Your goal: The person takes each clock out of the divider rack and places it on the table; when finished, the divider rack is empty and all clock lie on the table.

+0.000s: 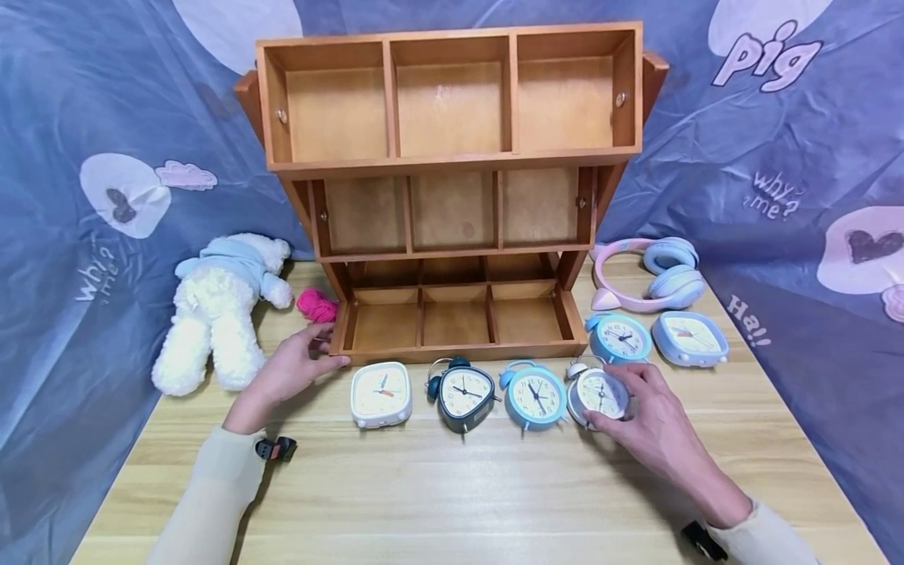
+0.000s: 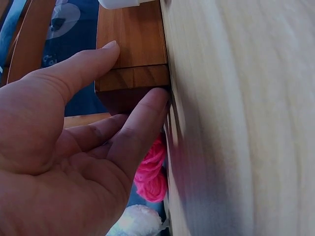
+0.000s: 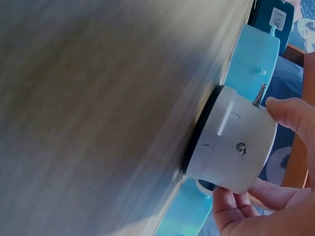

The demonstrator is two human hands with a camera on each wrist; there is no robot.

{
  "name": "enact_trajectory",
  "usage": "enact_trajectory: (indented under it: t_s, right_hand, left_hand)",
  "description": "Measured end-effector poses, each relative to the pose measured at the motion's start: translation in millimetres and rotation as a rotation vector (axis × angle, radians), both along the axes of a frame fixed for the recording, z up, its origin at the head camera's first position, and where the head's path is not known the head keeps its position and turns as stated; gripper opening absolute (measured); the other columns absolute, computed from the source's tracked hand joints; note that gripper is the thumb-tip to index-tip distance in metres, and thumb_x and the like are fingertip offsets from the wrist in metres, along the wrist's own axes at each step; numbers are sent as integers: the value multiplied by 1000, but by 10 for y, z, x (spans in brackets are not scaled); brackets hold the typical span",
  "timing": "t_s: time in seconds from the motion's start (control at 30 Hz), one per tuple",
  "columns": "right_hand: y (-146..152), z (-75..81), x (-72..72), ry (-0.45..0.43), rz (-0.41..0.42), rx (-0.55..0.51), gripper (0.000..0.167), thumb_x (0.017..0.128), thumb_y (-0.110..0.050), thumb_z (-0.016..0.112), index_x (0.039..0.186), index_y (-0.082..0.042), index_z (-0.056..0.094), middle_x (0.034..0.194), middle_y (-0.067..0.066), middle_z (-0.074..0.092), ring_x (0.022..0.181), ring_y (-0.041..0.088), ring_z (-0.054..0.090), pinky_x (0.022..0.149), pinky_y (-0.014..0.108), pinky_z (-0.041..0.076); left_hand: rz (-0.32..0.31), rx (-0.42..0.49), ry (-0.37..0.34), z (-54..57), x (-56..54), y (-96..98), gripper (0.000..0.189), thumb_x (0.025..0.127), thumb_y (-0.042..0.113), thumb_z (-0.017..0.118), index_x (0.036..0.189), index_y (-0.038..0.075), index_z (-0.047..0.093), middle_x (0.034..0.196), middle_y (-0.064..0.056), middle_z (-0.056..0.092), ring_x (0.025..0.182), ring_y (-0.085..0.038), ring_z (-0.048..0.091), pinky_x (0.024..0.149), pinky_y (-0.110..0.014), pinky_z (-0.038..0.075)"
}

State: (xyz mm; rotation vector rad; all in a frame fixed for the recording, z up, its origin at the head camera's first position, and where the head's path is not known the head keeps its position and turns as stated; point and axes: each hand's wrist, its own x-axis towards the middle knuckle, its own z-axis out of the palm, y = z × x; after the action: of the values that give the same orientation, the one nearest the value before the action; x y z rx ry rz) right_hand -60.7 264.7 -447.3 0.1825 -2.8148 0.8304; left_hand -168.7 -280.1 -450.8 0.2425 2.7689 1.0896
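Note:
My right hand (image 1: 660,431) grips a white twin-bell alarm clock (image 1: 599,395) by its rim, thumb on one side and fingers on the other. In the right wrist view the same alarm clock (image 3: 234,140) lies back-down on or very close to the table. My left hand (image 1: 293,370) pinches the front left corner of a tiered wooden shelf box (image 1: 452,355), its thumb against the front face. A round blue alarm clock (image 1: 535,397), a dark triangular alarm clock (image 1: 465,395) and a white square clock (image 1: 381,394) lie in a row left of the held clock.
Behind the held clock lie another blue alarm clock (image 1: 621,339) and a blue square clock (image 1: 690,338). Pink-and-blue headphones (image 1: 636,302) rest farther back. To the left are a white plush bear (image 1: 219,314) and pink yarn (image 1: 316,304). A printed blue cloth (image 1: 798,157) hangs around the table.

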Motion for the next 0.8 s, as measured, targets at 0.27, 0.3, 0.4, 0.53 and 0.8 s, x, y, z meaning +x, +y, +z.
enact_trajectory:
  t_s: [0.27, 0.3, 0.4, 0.53, 0.8]
  right_hand:
    - [19, -4, -3, -40, -10, 5, 79, 82, -32, 101, 146, 1, 68, 139, 26, 58, 116, 45, 64, 90, 58, 52]
    - [20, -2, -2, -38, -9, 7, 79, 82, -33, 101, 146, 1, 68, 138, 26, 59, 116, 45, 64, 90, 58, 52]
    - [22, -1, -5, -32, -5, 9, 79, 82, -33, 101, 145, 1, 69, 137, 25, 58, 114, 43, 64, 89, 56, 52]
    - [12, 3, -5, -21, -4, 13, 79, 82, -32, 101, 145, 2, 68, 136, 25, 58, 114, 42, 63, 89, 54, 52]
    - [-18, -9, 7, -11, 7, -12, 80, 82, -30, 101, 147, 2, 68, 139, 25, 57, 121, 44, 62, 97, 61, 52]
  left_hand:
    - [0, -4, -9, 10, 8, 4, 78, 103, 33, 84, 162, -6, 50, 132, -26, 77, 125, -42, 73, 111, -61, 58]
    - [1, -5, -11, 10, 11, 6, 79, 103, 33, 84, 162, -6, 50, 132, -26, 77, 125, -42, 73, 110, -61, 58]
    - [6, -11, -16, 13, 20, 7, 79, 103, 34, 84, 163, -5, 49, 132, -25, 77, 125, -41, 73, 109, -60, 59]
    - [7, -18, -12, 22, 27, 2, 80, 103, 34, 84, 163, -5, 49, 132, -25, 77, 124, -41, 73, 108, -60, 59]
    - [5, -39, -3, 35, 32, -27, 78, 104, 35, 82, 163, -5, 49, 134, -27, 76, 126, -44, 72, 111, -63, 57]
